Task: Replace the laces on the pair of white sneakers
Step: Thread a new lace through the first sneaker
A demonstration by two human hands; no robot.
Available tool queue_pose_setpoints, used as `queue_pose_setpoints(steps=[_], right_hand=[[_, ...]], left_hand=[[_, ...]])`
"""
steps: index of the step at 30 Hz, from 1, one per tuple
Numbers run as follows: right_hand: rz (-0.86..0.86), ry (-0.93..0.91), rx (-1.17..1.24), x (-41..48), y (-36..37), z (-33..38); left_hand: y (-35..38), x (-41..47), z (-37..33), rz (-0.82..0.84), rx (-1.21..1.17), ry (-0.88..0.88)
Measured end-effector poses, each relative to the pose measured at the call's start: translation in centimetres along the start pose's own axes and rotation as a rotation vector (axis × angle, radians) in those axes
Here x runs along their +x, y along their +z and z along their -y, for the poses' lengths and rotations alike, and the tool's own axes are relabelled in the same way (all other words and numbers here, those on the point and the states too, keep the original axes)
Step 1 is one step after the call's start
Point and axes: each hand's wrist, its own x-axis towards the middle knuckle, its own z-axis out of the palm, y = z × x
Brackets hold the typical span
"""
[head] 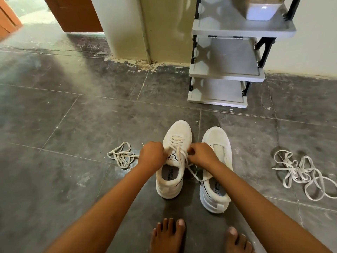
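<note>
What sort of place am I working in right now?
Probably a home hallway or entryway: dark floor tiles, a grey tiered rack against the wall, and a brown wooden door at the far left.

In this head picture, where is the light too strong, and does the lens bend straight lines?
Head view: the doorway at top left is washed out, with a pale sheen on the floor tiles; the shelf rack leans and tile joints curve, a wide-angle effect; left hand, right hand and the lace they grip are sharp.
</note>
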Motion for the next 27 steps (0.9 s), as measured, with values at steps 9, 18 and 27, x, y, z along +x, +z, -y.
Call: queue_pose_setpoints(steps=[9, 18, 27], right_hand=[[0.041, 0.272, 0.896, 0.3, -3.8, 1.0], [0.056, 0.114, 1.689, -0.7, -8.3, 4.1], [0.062, 0.129, 1.936, -0.8, -8.5, 4.7]], left_hand=[[0.0, 0.0, 0.1, 0.017, -0.061, -0.022], [-2.7, -0.8, -1.4, -0.108, -0.601, 0.048], [-4.5, -2.5, -4.0, 0.298, -1.148, 0.215]])
